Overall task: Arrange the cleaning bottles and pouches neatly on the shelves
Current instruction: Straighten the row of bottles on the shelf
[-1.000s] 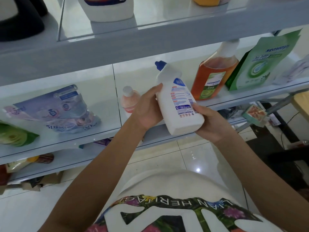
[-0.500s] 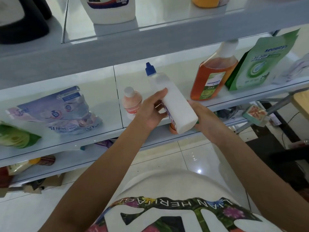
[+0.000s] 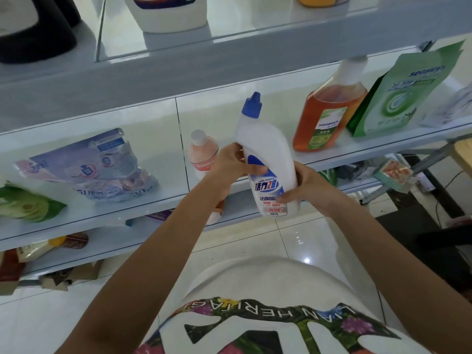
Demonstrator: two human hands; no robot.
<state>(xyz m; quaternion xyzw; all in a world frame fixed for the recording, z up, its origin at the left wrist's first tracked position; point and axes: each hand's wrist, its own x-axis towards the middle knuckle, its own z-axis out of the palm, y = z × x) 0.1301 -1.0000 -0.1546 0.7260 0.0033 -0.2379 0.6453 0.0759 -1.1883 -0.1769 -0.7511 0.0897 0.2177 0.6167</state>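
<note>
Before the middle shelf (image 3: 332,159) your left hand (image 3: 231,166) and right hand (image 3: 310,186) both clasp the white bottle (image 3: 268,159), fingers curled round its sides (blue cap up, label toward you). Behind it stand a pink bottle (image 3: 203,154), an orange bottle (image 3: 327,116) and a green pouch (image 3: 403,93). Both forearms reach forward, converging on it.

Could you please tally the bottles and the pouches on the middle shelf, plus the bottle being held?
Bottles: 3 – the white bottle held in the left hand and right hand, the orange bottle, the small pink bottle.
Pouches: 3 – the blue pouch, the green pouch at the right, the green pouch at the left edge.
Total: 6
</note>
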